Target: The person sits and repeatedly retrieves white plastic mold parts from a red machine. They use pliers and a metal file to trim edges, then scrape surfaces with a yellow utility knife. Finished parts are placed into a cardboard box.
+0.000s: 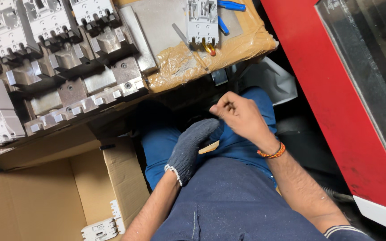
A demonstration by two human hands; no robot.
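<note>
- Pinching at the fingertip end of the grey knit glove, the bare right hand has its fingers curled tight, thumb pressed to forefinger right where the glove's tip meets it.
- The glove sits on the left hand, which rests over the person's lap with its fingers together and stretched out toward the right hand; whether it holds anything I cannot tell.
- A small pale tan piece shows just beside the gloved hand, on the side toward the bare wrist, lying on the blue trousers.
- An orange beaded band rings the right wrist, just behind the bare hand.
- Beyond both hands, away from the body, runs the edge of a workbench wrapped in brown tape.
- On that wrapped part, straight ahead of the right hand, a white moulded breaker housing stands with a blue-handled tool just beside it.
- Off past the gloved hand's outer side, grey metal blocks sit in rows, with more white housings behind them.
- Below those, on the outer side of the left forearm, an open cardboard box holds another white housing.
- On the right hand's outer side rises a red machine panel.
</note>
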